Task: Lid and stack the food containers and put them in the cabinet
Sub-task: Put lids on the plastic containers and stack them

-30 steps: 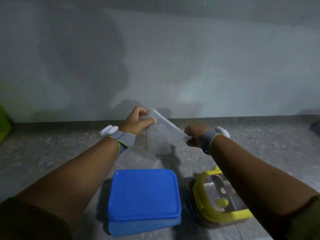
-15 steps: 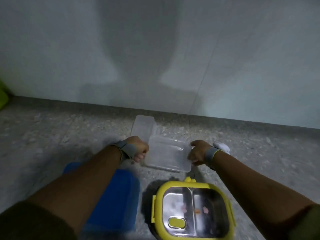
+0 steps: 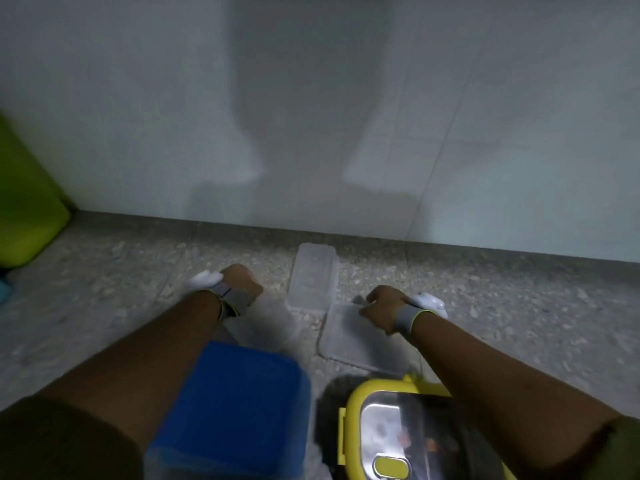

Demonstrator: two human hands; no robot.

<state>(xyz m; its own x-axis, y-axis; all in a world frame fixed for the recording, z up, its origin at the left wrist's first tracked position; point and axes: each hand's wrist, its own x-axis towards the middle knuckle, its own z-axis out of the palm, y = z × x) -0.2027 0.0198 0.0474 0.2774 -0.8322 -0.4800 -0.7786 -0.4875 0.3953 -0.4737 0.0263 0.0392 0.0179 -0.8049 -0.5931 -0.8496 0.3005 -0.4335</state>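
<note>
A speckled grey table (image 3: pixel 104 306) meets a pale tiled wall (image 3: pixel 138 98) along its far edge. A bright green object (image 3: pixel 24 202) sits at the table's left edge, against the wall.

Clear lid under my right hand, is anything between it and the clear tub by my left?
Nothing visible does. The clear lid lies flat under the right hand, the blurred clear tub is at the left hand, and only bare countertop separates them. A slim clear box sits just behind that gap.

The speckled tabletop (image 3: pixel 519 306) is carrying a narrow clear container (image 3: pixel 313 277), a clear tub (image 3: pixel 270 323), a clear lid (image 3: pixel 353 344), a blue box (image 3: pixel 239 403) and a yellow lunchbox (image 3: pixel 398 441).
</note>
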